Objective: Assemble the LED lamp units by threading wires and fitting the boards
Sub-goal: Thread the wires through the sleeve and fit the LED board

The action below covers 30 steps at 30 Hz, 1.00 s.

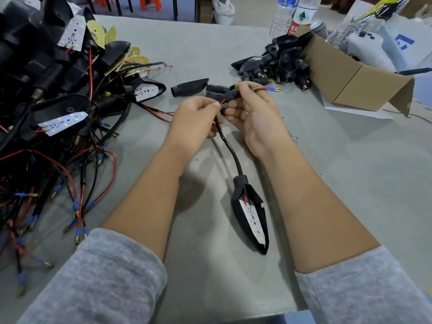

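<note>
Head view: wires are being threaded through a black stem piece held above the grey table point(350, 183).
Left hand: left hand point(194, 120) has its fingers curled, pinching the red and black wires point(222, 101) where they leave the black cable sleeve point(230, 148).
Right hand: right hand point(254, 113) is curled round the black stem piece point(233, 94), thumb on top; the bullet terminals point(271, 89) already poke out past its far end.
Lamp unit: lamp housing point(251, 213) hangs at the lower end of the sleeve, between the forearms and nearer the body than both hands, with the LED board point(253, 220) seated in it, LEDs up.
Step well done: I judge the wires should be drawn through evenly while the left pinch feeds slack, keeping red and black together so neither kinks at the stem mouth, and without tugging at the board's solder joints.
Finished pile: assembled units point(58, 101) lie heaped left of the left hand, well apart.
Parts supply: loose black stems point(280, 66) sit beyond the right hand beside a cardboard box point(346, 76); one empty housing point(189, 87) lies just beyond the hands.
</note>
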Available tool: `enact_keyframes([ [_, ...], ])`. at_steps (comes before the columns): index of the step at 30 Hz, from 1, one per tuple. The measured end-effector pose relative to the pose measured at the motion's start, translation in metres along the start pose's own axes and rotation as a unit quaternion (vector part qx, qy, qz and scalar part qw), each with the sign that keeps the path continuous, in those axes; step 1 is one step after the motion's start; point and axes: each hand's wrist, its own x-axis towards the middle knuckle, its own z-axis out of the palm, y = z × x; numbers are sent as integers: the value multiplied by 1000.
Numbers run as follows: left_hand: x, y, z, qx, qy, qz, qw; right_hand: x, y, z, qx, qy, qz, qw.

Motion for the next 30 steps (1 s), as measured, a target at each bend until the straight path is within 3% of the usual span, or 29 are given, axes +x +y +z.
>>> enact_keyframes([
  [6,-6,1,4,-31,-70,-11,997,5,1,-6,67,47,-9,997],
  [10,-1,-5,1,-20,-55,8,998,7,1,-7,68,65,6,996],
  [13,3,-9,-1,-52,-52,6,997,7,1,-7,41,62,15,997],
  [20,3,-11,-2,-13,-48,50,998,3,2,1,-107,18,-4,994],
  [30,2,-14,-5,-41,-76,107,991,6,0,-4,-71,29,13,997],
])
